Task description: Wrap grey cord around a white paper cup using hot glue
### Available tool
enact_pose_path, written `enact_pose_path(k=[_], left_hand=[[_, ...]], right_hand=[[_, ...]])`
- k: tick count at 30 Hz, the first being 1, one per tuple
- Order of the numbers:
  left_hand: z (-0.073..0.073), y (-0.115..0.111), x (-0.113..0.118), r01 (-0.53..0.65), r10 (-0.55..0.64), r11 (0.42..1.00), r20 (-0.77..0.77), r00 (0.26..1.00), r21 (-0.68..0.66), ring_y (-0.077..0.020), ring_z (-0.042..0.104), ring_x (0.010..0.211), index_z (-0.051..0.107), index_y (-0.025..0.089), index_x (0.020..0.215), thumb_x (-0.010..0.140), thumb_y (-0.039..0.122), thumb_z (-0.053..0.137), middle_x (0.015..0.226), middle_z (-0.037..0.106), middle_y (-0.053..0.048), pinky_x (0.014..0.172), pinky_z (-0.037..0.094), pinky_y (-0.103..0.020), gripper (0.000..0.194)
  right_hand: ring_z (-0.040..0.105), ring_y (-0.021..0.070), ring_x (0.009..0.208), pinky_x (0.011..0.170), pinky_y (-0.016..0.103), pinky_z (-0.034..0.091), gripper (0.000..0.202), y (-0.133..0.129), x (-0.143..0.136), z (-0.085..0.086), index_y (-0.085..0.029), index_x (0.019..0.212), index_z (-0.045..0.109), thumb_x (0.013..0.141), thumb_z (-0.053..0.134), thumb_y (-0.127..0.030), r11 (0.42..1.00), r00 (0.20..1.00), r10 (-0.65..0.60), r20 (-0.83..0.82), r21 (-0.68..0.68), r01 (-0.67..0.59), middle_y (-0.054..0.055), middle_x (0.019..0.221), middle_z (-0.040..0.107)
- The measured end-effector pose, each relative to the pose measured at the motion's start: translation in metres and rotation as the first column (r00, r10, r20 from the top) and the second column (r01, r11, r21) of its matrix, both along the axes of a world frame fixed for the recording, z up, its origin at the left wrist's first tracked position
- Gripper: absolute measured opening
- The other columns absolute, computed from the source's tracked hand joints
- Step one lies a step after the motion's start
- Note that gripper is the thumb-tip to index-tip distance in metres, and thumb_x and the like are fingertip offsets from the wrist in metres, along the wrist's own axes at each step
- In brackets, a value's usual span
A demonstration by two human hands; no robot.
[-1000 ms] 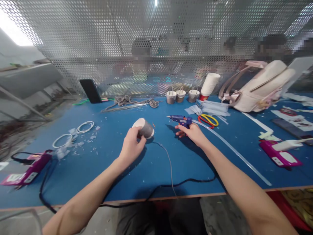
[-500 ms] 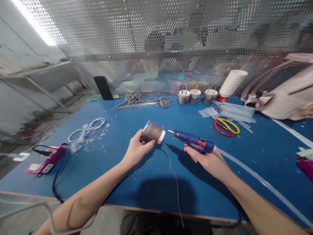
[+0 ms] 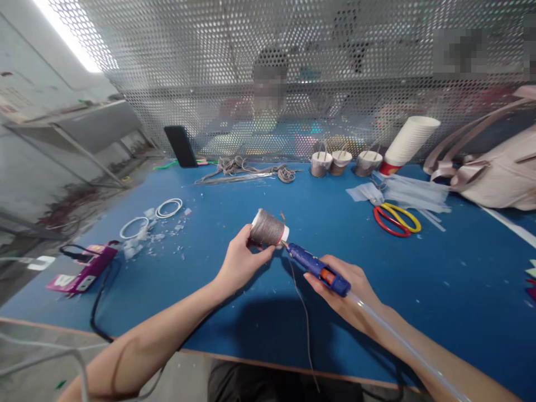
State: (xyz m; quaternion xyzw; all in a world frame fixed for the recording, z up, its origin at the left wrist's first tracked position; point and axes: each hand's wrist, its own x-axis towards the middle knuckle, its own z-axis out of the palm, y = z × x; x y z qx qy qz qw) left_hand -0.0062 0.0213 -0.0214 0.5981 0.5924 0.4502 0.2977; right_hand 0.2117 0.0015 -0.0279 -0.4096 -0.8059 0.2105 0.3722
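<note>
My left hand (image 3: 247, 258) grips a paper cup (image 3: 268, 228) wrapped in grey cord, tilted on its side with a white rim facing right. Loose grey cord (image 3: 307, 324) trails from the cup down over the table's front edge. Held in my right hand (image 3: 345, 282) is a blue glue gun (image 3: 312, 261), its metal nozzle at the cup's white rim, seemingly touching it. A clear glue stick (image 3: 393, 329) runs out of the gun's back end past my forearm.
Red-and-yellow-handled scissors (image 3: 396, 219) lie right by translucent strips (image 3: 419, 192). Behind stand cord-wrapped cups (image 3: 321, 164), a leaning cup stack (image 3: 412, 142) and a pink bag (image 3: 502, 167). Cord bundles (image 3: 234, 166), a phone (image 3: 181, 146), white rings (image 3: 168, 207) and a purple power strip (image 3: 86, 271) are leftward.
My right hand has brought the glue gun left and down, turning its nozzle from a gap beside the cup to the rim. The cup stays in my left hand; the view has shifted slightly.
</note>
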Motion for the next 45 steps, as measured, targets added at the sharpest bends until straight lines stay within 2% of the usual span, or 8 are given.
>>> enact_pose_path(k=[6, 11, 15, 20, 26, 31, 36, 45], left_hand=[[0.010, -0.001, 0.007, -0.049, 0.064, 0.986, 0.091, 0.994, -0.160, -0.0058, 0.041, 0.048, 0.052, 0.017, 0.078, 0.063, 0.027, 0.072, 0.058, 0.048, 0.008, 0.046, 0.034, -0.020, 0.027], [0.010, -0.005, 0.015, 0.050, 0.018, 0.966, 0.258, 0.966, -0.254, -0.0069, 0.048, 0.051, 0.057, 0.014, 0.095, 0.066, 0.027, 0.072, 0.068, 0.056, 0.004, 0.046, 0.040, -0.020, 0.035], [0.005, -0.008, 0.020, 0.093, 0.005, 0.953, 0.320, 0.947, -0.289, -0.0063, 0.046, 0.047, 0.056, 0.013, 0.094, 0.067, 0.030, 0.072, 0.066, 0.056, 0.004, 0.042, 0.040, -0.020, 0.036], [-0.001, -0.006, 0.024, 0.052, 0.045, 0.965, 0.355, 0.934, -0.258, -0.0067, 0.048, 0.049, 0.055, 0.014, 0.088, 0.065, 0.026, 0.073, 0.061, 0.056, 0.005, 0.046, 0.040, -0.020, 0.031], [-0.002, 0.000, 0.020, -0.071, 0.113, 0.990, 0.397, 0.911, -0.120, -0.0124, 0.061, 0.069, 0.058, 0.014, 0.089, 0.063, 0.024, 0.074, 0.080, 0.067, -0.002, 0.065, 0.048, -0.025, 0.032], [-0.001, 0.007, 0.011, -0.162, 0.167, 0.986, 0.307, 0.937, -0.043, -0.0139, 0.063, 0.071, 0.057, 0.016, 0.085, 0.061, 0.026, 0.074, 0.078, 0.066, 0.000, 0.067, 0.049, -0.026, 0.031], [-0.004, 0.008, 0.008, -0.153, 0.154, 0.988, 0.199, 0.968, -0.020, -0.0134, 0.059, 0.068, 0.054, 0.017, 0.081, 0.064, 0.028, 0.070, 0.074, 0.061, 0.002, 0.065, 0.047, -0.027, 0.026], [-0.012, 0.007, 0.007, -0.096, 0.092, 0.995, 0.085, 0.992, 0.039, -0.0130, 0.054, 0.066, 0.053, 0.018, 0.079, 0.068, 0.030, 0.067, 0.073, 0.057, 0.002, 0.065, 0.046, -0.027, 0.022]], right_hand=[[0.059, 0.0142, 0.060, 0.059, 0.027, 0.048, 0.015, 0.003, -0.007, -0.006, -0.021, 0.084, 0.057, 0.085, 0.059, -0.036, 0.974, 0.974, -0.147, -0.170, -0.195, 0.113, 0.000, 0.071, 0.063], [0.067, 0.0197, 0.076, 0.071, 0.033, 0.052, 0.020, 0.010, -0.022, -0.015, -0.021, 0.091, 0.058, 0.076, 0.066, -0.031, 0.931, 0.900, -0.251, -0.356, -0.344, 0.123, 0.003, 0.086, 0.069], [0.066, 0.0187, 0.071, 0.069, 0.032, 0.053, 0.016, 0.011, -0.029, -0.013, -0.022, 0.084, 0.058, 0.074, 0.066, -0.030, 0.930, 0.872, -0.267, -0.410, -0.347, 0.122, 0.001, 0.079, 0.068], [0.063, 0.0165, 0.063, 0.062, 0.030, 0.053, 0.013, 0.006, -0.031, -0.010, -0.021, 0.082, 0.057, 0.075, 0.065, -0.030, 0.940, 0.860, -0.225, -0.459, -0.334, 0.068, 0.000, 0.072, 0.065], [0.066, 0.0162, 0.069, 0.068, 0.028, 0.052, 0.012, 0.001, -0.023, -0.005, -0.021, 0.086, 0.061, 0.081, 0.061, -0.031, 0.941, 0.925, -0.136, -0.354, -0.338, 0.009, 0.001, 0.078, 0.069], [0.055, 0.0132, 0.049, 0.052, 0.025, 0.045, 0.020, 0.002, -0.013, 0.006, -0.020, 0.077, 0.058, 0.084, 0.057, -0.038, 0.938, 0.956, -0.171, -0.239, -0.336, 0.084, -0.003, 0.055, 0.057], [0.047, 0.0100, 0.048, 0.049, 0.023, 0.039, 0.021, 0.001, -0.012, 0.005, -0.020, 0.071, 0.054, 0.085, 0.057, -0.036, 0.975, 0.980, -0.090, -0.175, -0.215, 0.052, -0.004, 0.056, 0.053], [0.050, 0.0105, 0.049, 0.046, 0.023, 0.037, 0.023, 0.002, -0.012, 0.001, -0.021, 0.067, 0.052, 0.086, 0.056, -0.035, 0.981, 0.985, -0.070, -0.157, -0.190, 0.039, -0.003, 0.058, 0.056]])
